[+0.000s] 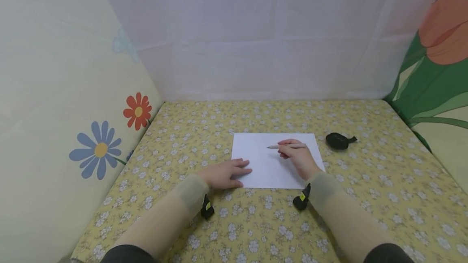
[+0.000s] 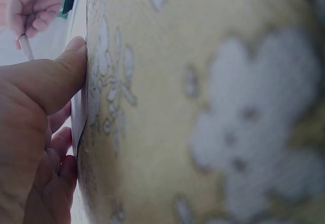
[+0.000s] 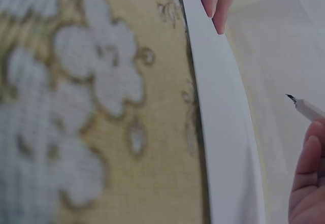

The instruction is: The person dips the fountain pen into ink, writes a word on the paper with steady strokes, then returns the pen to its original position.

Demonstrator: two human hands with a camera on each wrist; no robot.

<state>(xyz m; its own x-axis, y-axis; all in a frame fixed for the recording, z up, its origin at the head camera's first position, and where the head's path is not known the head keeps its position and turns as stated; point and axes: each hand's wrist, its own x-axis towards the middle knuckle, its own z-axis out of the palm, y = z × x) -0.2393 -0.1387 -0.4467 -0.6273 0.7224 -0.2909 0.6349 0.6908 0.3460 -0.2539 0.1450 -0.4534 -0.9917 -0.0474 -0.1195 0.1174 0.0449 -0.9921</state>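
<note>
A blank white sheet of paper (image 1: 261,159) lies on the flowered tablecloth. My left hand (image 1: 224,173) rests palm down at its left edge, fingers extended over the lower left corner; in the left wrist view the thumb (image 2: 68,74) lies along the paper's near edge. Above the right half of the sheet, my right hand (image 1: 297,159) pinches a slim white pen (image 1: 294,145), its tip pointing left. The right wrist view shows the pen's dark, pointed nib (image 3: 291,98) raised off the paper.
To the right of the paper lies a black rounded object (image 1: 337,141) with a narrow tail. A yellow floral cloth (image 1: 204,133) covers the table. White fabric (image 1: 256,52) hangs behind, with flower-printed panels on both sides. Each wrist wears a small black camera.
</note>
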